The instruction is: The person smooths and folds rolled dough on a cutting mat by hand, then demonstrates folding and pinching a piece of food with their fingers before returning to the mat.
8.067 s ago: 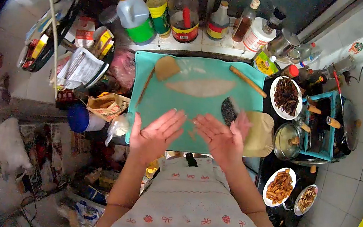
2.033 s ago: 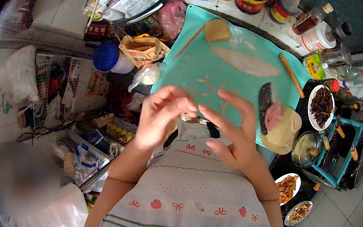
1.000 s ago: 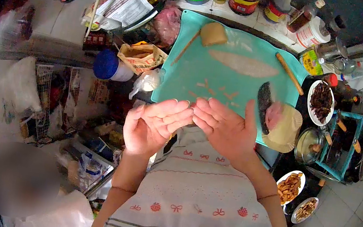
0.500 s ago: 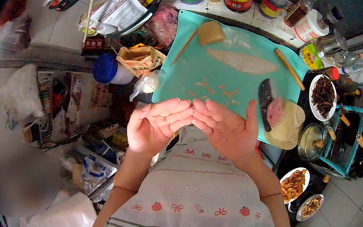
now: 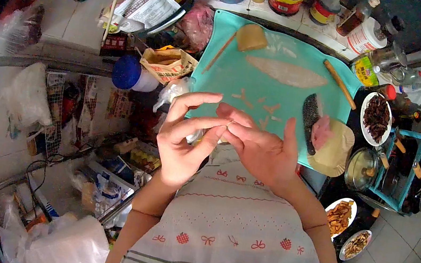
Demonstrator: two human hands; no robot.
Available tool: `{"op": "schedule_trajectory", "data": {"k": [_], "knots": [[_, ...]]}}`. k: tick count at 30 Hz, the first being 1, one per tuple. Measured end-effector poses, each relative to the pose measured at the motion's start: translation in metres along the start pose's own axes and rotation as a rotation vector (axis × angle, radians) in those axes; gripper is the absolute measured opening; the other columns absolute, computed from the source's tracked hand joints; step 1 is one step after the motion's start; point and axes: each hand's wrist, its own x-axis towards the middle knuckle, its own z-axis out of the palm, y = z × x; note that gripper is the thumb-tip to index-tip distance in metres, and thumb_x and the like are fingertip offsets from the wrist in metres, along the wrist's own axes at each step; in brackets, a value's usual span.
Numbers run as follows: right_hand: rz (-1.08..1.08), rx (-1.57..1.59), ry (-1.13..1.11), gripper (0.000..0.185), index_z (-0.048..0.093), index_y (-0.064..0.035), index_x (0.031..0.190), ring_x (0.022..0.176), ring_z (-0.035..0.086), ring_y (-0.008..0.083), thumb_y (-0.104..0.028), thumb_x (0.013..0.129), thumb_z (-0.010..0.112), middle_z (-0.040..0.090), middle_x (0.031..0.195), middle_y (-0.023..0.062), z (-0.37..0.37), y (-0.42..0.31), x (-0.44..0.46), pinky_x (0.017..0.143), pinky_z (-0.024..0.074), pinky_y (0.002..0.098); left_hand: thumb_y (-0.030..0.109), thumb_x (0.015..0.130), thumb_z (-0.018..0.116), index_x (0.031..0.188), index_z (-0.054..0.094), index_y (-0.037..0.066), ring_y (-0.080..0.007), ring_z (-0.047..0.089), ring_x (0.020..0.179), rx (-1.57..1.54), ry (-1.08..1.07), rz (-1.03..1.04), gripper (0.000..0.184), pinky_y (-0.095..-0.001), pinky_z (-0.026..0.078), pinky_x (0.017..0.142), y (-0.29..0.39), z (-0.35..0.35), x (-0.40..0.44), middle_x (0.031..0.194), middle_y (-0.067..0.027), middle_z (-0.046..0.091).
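My left hand (image 5: pixel 183 141) has its thumb and index finger pinched together at the fingertips of my right hand; anything between them is too small to make out. My right hand (image 5: pixel 267 150) is palm up, fingers stretched out and thumb raised apart. Both hands are over the near edge of a turquoise mat (image 5: pixel 222 87). Just beyond them lie several small pale strips (image 5: pixel 247 100). Farther up are a flat, long oval dough sheet (image 5: pixel 286 73) and a tan dough block (image 5: pixel 251 38). A dark speckled knife (image 5: pixel 310 116) lies right of my right hand.
A rolling pin (image 5: pixel 340 84) and a thin stick (image 5: pixel 220 52) lie on the mat. By its right edge are a pink bag (image 5: pixel 321 132) and a round paper liner (image 5: pixel 340 149). Plates of dark strips (image 5: pixel 378 114) and brown pieces (image 5: pixel 339 218) stand right; a blue-lidded tub (image 5: pixel 126 72) stands left.
My left hand has turned from palm up with extended fingers to a pinch at my right fingertips. My right hand stays nearly in place, its fingers slightly more bent. The view has shifted slightly.
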Motion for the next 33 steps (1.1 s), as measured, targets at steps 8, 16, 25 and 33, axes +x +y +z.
{"op": "schedule_trajectory", "data": {"k": [8, 16, 25, 33], "knots": [[-0.043, -0.208, 0.03, 0.089, 0.052, -0.0019, 0.122, 0.134, 0.02, 0.0246, -0.062, 0.087, -0.002, 0.026, 0.143, 0.013, -0.001, 0.002, -0.004, 0.109, 0.0096, 0.0419, -0.002, 0.065, 0.068, 0.081, 0.07, 0.006, -0.0235, 0.054, 0.098, 0.076, -0.001, 0.057, 0.018, -0.0332, 0.042, 0.085, -0.002, 0.001, 0.001, 0.105, -0.0095, 0.06], [-0.154, -0.992, -0.086, 0.083, 0.047, -0.0094, 0.129, 0.13, 0.027, 0.0295, -0.065, 0.086, 0.002, 0.028, 0.141, 0.0151, -0.016, 0.0, -0.005, 0.108, 0.0149, 0.0447, -0.001, 0.062, 0.066, 0.077, 0.068, 0.004, -0.0221, 0.055, 0.097, 0.088, 0.029, 0.015, 0.017, -0.033, 0.041, 0.086, -0.011, 0.003, 0.001, 0.105, -0.0103, 0.061], [-0.016, -0.18, 0.091, 0.086, 0.036, -0.0017, 0.134, 0.13, 0.029, 0.0315, -0.065, 0.086, 0.003, 0.034, 0.138, 0.0175, 0.008, 0.002, -0.002, 0.109, 0.0132, 0.0398, -0.002, 0.071, 0.065, 0.079, 0.068, 0.002, -0.0195, 0.054, 0.1, -0.191, 0.113, -0.179, 0.009, -0.0328, 0.039, 0.09, -0.012, 0.002, -0.001, 0.107, -0.0117, 0.06], [0.041, 0.153, 0.004, 0.088, 0.038, -0.0028, 0.132, 0.131, 0.028, 0.0327, -0.067, 0.085, 0.001, 0.033, 0.139, 0.0188, -0.001, 0.004, -0.004, 0.11, 0.0139, 0.0432, 0.008, 0.083, 0.054, 0.08, 0.063, -0.001, -0.021, 0.048, 0.108, -0.364, 0.224, -0.174, 0.013, -0.0337, 0.036, 0.092, -0.023, -0.02, -0.004, 0.112, -0.0149, 0.054]]}}
